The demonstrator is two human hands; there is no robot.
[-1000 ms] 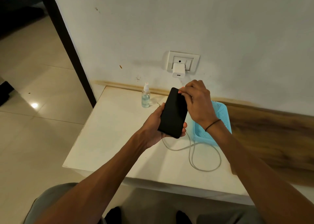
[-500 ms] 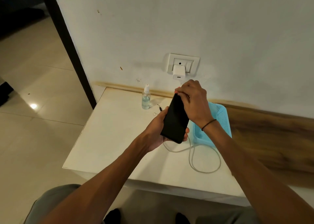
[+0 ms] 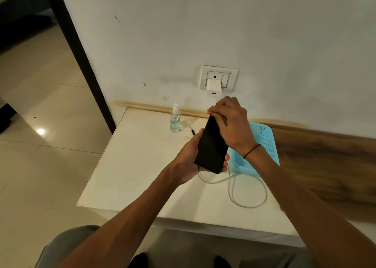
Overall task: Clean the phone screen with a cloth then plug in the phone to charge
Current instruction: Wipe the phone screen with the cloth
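Note:
My left hand (image 3: pixel 188 158) holds a black phone (image 3: pixel 211 145) from below, above the white table (image 3: pixel 138 166). The dark screen faces me and the phone's top end tilts up towards the wall. My right hand (image 3: pixel 231 123) is pinched at that top end, and its fingers hide what they grip. A white charging cable (image 3: pixel 247 205) loops on the table and runs up behind the phone. A white charger (image 3: pixel 213 87) sits in the wall socket (image 3: pixel 232 72) just above my right hand. No cloth is in sight.
A small clear spray bottle (image 3: pixel 175 120) stands at the table's back edge near the wall. A thin black-tipped lead (image 3: pixel 192 131) lies beside it. A light blue plastic basket (image 3: pixel 266 137) sits on the right, under my right wrist. Tiled floor lies to the left.
Both hands have lifted the phone a little towards the wall and tipped it more on edge. My right hand has stayed pinched at its top end.

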